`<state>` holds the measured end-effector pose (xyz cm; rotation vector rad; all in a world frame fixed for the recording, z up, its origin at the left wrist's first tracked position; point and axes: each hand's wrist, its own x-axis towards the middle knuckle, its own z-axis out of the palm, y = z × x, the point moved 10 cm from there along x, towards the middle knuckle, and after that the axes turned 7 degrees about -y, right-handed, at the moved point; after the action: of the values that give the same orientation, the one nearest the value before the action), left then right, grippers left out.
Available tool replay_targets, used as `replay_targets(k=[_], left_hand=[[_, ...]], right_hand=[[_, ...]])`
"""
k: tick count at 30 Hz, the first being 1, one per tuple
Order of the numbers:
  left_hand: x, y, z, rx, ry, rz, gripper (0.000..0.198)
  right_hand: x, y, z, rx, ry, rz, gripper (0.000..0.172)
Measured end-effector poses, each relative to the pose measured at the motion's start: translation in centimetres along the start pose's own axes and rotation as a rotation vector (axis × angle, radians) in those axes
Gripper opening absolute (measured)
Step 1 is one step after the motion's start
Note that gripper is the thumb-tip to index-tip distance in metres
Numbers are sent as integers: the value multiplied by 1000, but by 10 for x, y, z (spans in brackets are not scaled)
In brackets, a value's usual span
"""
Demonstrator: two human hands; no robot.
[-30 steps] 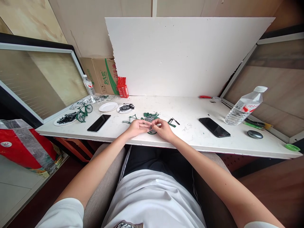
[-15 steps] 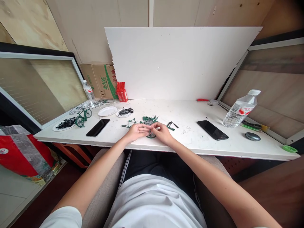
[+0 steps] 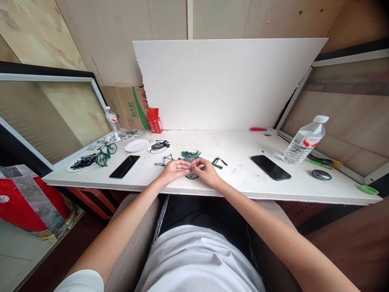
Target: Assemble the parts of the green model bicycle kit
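My left hand (image 3: 175, 172) and my right hand (image 3: 206, 172) meet at their fingertips, low over the front of the table. Between and below them shows a small spoked model bicycle wheel (image 3: 192, 176) with a green rim. My left fingers lie pressed together against its upper part. Pinched closed at the hub side, my right thumb and forefinger hide any tiny piece in them. Just behind the hands are more green bicycle parts (image 3: 191, 154), a wheel among them. A green bicycle frame (image 3: 164, 160) lies to the left, and a green and black part (image 3: 216, 163) to the right.
A model bicycle (image 3: 105, 154) stands at left by a plate of black parts (image 3: 82, 162). Phones lie on both sides, one left (image 3: 124, 166), one right (image 3: 270, 167). A water bottle (image 3: 305, 140) stands at right, near a grey oval object (image 3: 321, 174). Another plate (image 3: 136, 145) sits farther back.
The view has shifted slightly. My hands stay together at the same spot, and a bit more of the wheel shows beneath the fingers.
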<state>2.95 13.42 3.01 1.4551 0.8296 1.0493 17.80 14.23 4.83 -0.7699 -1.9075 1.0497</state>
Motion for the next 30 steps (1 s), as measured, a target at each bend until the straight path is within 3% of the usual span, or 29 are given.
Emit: replay_targets(k=[5,10,17,25,30], left_hand=[[0,-1,-1,1,11,-11,51],[-1,-7,-6,-45,53,-40,52],[-2,-6,-14,-137,129,-35,54],[-3,-6,-18,-194,165,-34,53],[-2,-5,-18,-250,170,-33,49]], right_hand=[[-2,-6,-9,-67,90,-20,28],[-2,-6,-28,-194,201,-14,25],[4,-4,-61,-502,180,-51,22],[1,-7,-33,-776,-19,-110,30],[0,-5,-21,-865,-68,-144,30]])
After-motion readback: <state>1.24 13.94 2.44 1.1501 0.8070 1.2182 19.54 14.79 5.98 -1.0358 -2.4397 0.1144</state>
